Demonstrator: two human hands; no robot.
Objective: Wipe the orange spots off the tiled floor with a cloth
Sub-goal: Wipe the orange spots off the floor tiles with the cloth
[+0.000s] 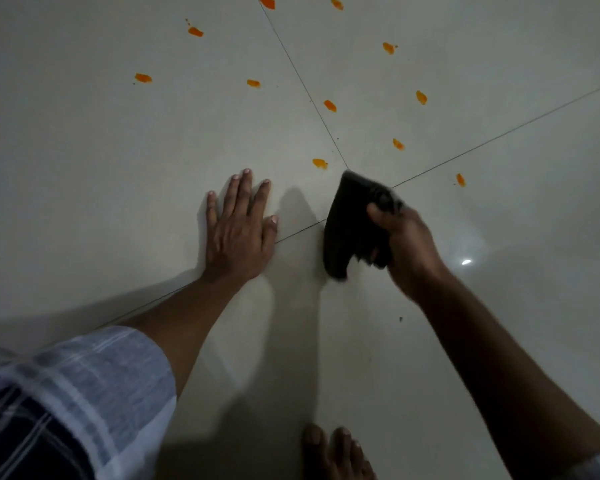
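Observation:
Several orange spots dot the pale tiled floor ahead of me; the nearest orange spot lies just beyond the cloth. My right hand grips a dark folded cloth, which hangs down with its far corner near the crossing of the tile joints. Whether the cloth touches the floor I cannot tell. My left hand lies flat on the floor with fingers spread, left of the cloth. More orange spots, such as one at the right and one at the far left, spread toward the top.
Dark grout lines cross near the cloth's far corner. My bare toes show at the bottom edge. A checked sleeve covers my left upper arm at the lower left. A light glints off the tile at the right.

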